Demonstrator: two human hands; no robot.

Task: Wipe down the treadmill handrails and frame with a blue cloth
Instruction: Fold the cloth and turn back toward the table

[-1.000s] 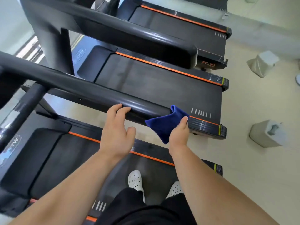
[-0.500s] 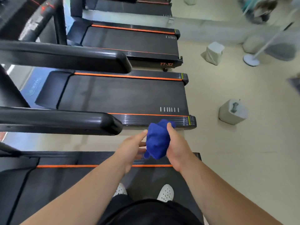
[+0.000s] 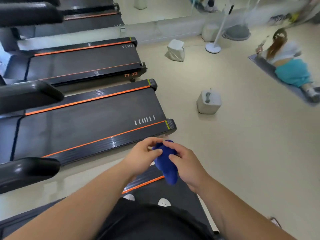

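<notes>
Both hands, left hand [image 3: 143, 155] & right hand [image 3: 186, 163], pinch the bunched blue cloth [image 3: 166, 161] at lower center; looks soft, light, floppy, so prob best gripped by a fold.

Beige floor [image 3: 233, 153]; treadmills [image 3: 86, 122], grey blocks [image 3: 208, 102], mat [image 3: 266, 66]

The orange lettering "TT-X2" [image 3: 130, 74] is read on the black rear end cover of the second treadmill [image 3: 83, 66] from the back. Small yellow-and-grey stickers [image 3: 169, 123] are seen on the rear corners of the nearer treadmill deck [image 3: 86, 125], but their print is too small to be read. No other text can be made out.
</notes>
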